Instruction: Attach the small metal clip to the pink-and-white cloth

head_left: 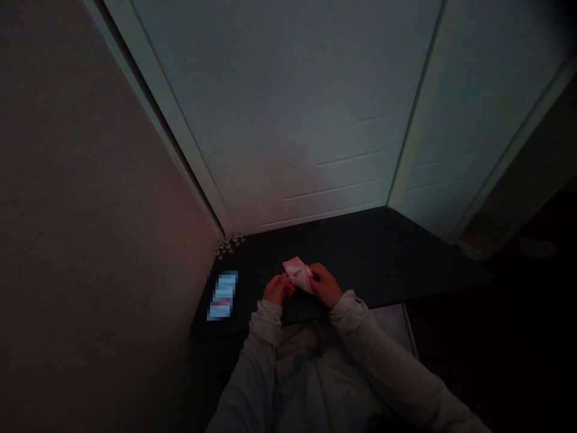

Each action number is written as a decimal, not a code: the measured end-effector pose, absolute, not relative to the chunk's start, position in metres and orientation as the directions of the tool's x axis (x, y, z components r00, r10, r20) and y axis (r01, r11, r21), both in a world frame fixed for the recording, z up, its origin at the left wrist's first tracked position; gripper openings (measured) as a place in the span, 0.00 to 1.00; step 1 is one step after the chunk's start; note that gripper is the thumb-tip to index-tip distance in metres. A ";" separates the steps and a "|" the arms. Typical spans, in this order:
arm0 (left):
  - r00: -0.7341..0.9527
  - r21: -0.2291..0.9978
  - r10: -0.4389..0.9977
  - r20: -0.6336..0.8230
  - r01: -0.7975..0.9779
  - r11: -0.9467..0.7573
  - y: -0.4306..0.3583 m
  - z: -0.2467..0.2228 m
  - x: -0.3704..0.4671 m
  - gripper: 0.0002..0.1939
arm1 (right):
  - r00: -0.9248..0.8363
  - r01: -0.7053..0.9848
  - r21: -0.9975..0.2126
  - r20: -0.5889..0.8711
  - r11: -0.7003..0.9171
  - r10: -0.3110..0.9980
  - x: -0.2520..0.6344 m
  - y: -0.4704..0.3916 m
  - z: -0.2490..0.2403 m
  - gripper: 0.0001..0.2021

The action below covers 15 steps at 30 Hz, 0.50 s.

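A small pink and white folded piece [295, 264], of paper or thin cloth, is held between my hands just over the dark table. My right hand [326, 286] closes around its right side, with the thumb and fingers on its edge. At its lower left corner, my left hand [276, 290] is closed with the fingertips pinched together against it. A small pale or shiny spot shows near the left fingertips, too dim to make out. The palms and part of the folded piece's underside are hidden.
The dark table [360, 258] stands against a white panel [288, 90] with embossed hearts. At its left end lies a blurred, bright phone-like rectangle [222, 296]. Small shiny objects [229, 243] cluster in the back left corner, near the wall [112, 240].
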<state>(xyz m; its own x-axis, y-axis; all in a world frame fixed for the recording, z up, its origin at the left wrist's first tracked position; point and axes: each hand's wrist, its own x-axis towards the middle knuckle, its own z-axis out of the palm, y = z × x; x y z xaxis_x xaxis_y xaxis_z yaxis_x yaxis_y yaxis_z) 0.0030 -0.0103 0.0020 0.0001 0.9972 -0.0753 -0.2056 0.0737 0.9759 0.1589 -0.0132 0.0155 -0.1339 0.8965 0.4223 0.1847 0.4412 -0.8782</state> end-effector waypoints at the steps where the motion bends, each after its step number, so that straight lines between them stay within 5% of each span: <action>1: 0.003 0.977 0.998 -0.068 -0.201 0.068 -0.010 0.002 0.003 0.22 | -0.137 0.180 -0.880 0.419 0.439 0.897 0.159 -0.013 0.016 0.05; 15: -0.002 0.977 0.996 -0.088 -0.196 0.086 -0.011 0.005 0.004 0.21 | -0.135 0.193 -0.892 0.389 0.409 0.911 0.159 -0.011 0.014 0.05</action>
<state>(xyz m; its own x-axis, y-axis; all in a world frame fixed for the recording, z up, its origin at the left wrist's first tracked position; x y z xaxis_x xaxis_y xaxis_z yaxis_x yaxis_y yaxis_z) 0.0040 -0.0108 0.0050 -0.0020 0.9961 -0.0877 -0.1960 0.0856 0.9769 0.1590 -0.0115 0.0141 -0.1349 0.9114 0.3887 0.1934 0.4090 -0.8918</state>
